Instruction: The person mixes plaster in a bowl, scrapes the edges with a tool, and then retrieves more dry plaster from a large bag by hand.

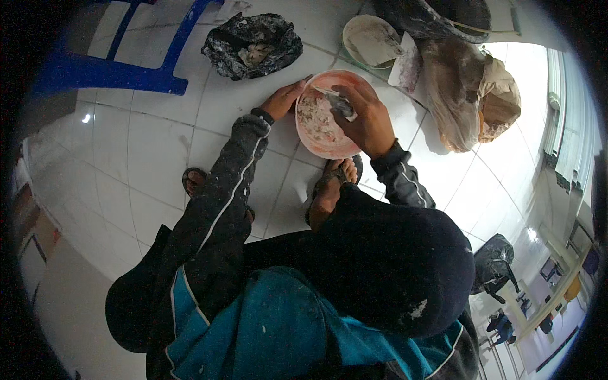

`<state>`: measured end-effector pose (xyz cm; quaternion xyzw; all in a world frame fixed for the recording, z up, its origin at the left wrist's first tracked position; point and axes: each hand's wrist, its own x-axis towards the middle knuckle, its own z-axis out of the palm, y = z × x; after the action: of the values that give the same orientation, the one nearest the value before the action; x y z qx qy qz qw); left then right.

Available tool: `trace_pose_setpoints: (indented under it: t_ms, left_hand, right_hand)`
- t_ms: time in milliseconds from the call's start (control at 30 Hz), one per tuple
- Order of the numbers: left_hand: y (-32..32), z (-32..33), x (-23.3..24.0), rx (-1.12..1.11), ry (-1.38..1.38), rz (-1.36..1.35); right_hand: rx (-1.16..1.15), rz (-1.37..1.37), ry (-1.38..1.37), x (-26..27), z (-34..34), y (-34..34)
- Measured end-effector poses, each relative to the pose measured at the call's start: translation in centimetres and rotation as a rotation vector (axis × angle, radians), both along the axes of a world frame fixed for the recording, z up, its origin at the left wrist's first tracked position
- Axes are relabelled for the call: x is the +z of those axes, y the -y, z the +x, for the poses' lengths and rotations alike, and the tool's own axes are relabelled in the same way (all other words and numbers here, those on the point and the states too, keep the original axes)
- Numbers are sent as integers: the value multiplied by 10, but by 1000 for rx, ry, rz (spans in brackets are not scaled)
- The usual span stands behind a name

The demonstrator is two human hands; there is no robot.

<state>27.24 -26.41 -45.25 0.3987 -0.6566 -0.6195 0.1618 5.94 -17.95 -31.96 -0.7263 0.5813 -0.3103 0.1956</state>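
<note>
A round pinkish-red plastic bowl (327, 147) sits on the tiled floor before my feet, with a lumpy whitish paste (316, 118) spread over its bottom. My left hand (286, 98) grips the bowl's rim at its left side. Over the bowl's right part, my right hand (365, 116) holds a small dark and whitish tool (343, 105) with a thin flat edge, perhaps a scraper; the fingers partly hide it. Whitish residue coats the bowl's inner wall.
A crumpled black plastic bag (254, 45) lies beyond the bowl. At upper right are a whitish round container (370, 40), a dark bucket (437, 19) and a paper sack in clear plastic (498, 99). A blue frame (123, 76) stands upper left; a black bag (494, 266) lies right.
</note>
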Motion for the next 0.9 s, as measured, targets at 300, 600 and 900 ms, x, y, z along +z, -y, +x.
trace_pose_setpoints:
  t_ms: [300, 600, 900]
  left_hand:
    - [2, 3, -4, -51, -173, 297]
    - [-11, 4, -14, 88, -127, 70]
    - [-8, 2, -7, 22, -104, 16]
  right_hand:
    - [218, 325, 221, -45, 13, -38]
    - [602, 554, 12, -8, -20, -50]
    - [698, 451, -129, -24, -20, -40]
